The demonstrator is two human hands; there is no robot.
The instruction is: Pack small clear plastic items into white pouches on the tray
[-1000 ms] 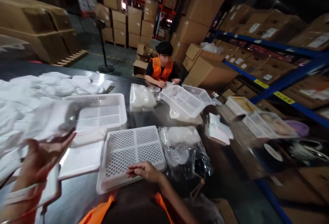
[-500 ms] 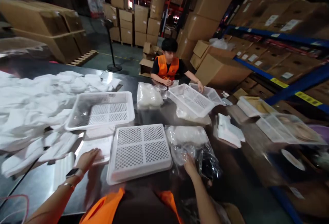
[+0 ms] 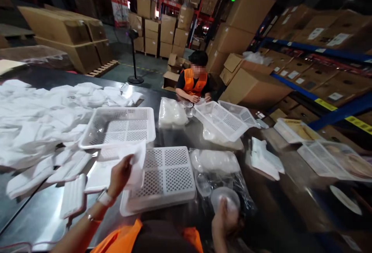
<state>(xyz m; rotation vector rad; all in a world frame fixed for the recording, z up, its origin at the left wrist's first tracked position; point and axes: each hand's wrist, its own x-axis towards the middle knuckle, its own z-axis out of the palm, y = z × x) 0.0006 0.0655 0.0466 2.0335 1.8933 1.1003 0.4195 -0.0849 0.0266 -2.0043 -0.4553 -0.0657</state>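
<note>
My left hand (image 3: 119,176) grips a white foam pouch (image 3: 136,160) and lifts it over the near-left corner of an upturned white perforated basket (image 3: 165,177). My right hand (image 3: 223,222) is closed round a clear round plastic lid (image 3: 225,198) near the table's front edge. Just beyond it lies a clear plastic bag (image 3: 221,175) of more clear pieces. A flat white sheet (image 3: 99,173) lies under my left wrist.
A second white basket (image 3: 116,127) stands upright behind. A heap of white foam pouches (image 3: 37,121) covers the left of the dark table. A person in an orange vest (image 3: 193,82) handles baskets (image 3: 221,121) at the far end. Cardboard boxes and blue racks stand right.
My left hand has picked a white pouch up from the sheet. My right hand has drawn a clear lid back out of the plastic bag.
</note>
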